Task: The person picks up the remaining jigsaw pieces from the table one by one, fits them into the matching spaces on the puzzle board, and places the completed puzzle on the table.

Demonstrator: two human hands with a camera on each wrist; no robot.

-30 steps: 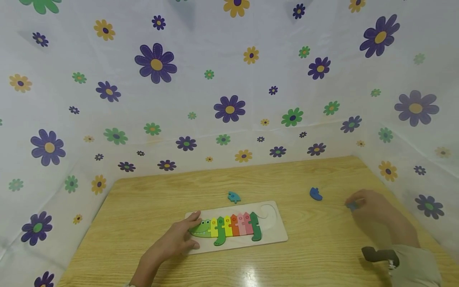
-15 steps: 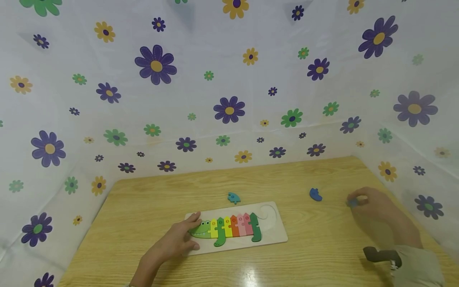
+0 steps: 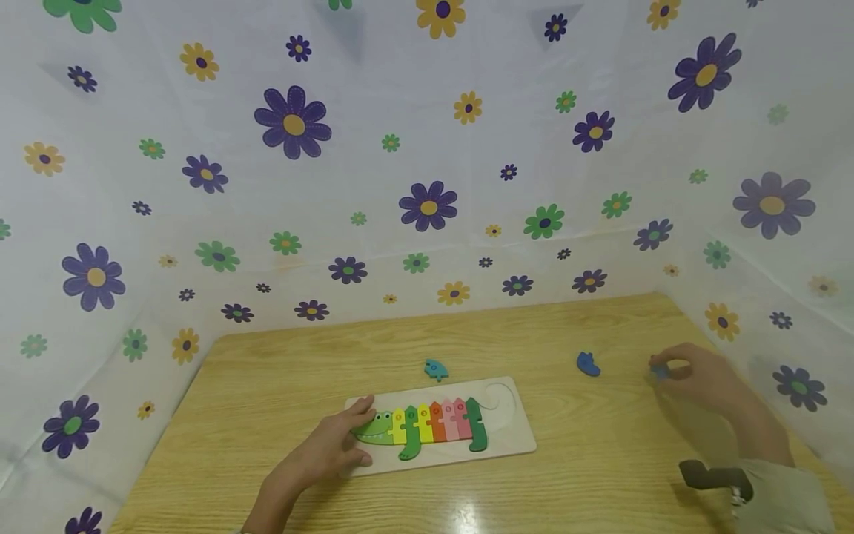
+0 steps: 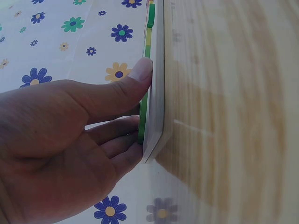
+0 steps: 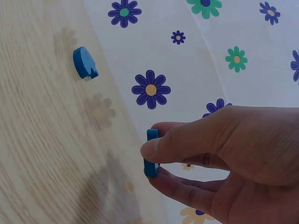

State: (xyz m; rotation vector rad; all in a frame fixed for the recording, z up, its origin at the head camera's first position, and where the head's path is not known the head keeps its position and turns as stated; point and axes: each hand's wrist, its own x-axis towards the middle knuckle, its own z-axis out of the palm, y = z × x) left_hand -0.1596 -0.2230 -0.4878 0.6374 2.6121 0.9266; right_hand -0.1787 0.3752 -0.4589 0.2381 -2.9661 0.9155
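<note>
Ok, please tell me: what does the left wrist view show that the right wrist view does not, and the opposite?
Only the left wrist view: the left hand resting on a pale, flat puzzle board, seen edge-on, with a flat bright-green piece on it.

Only the right wrist view: the right hand pinching a small, flat blue piece, and a second blue piece with a small tab lying apart from it.

Both: the light wood-grain tabletop and the white cloth printed with colourful flowers.
</note>
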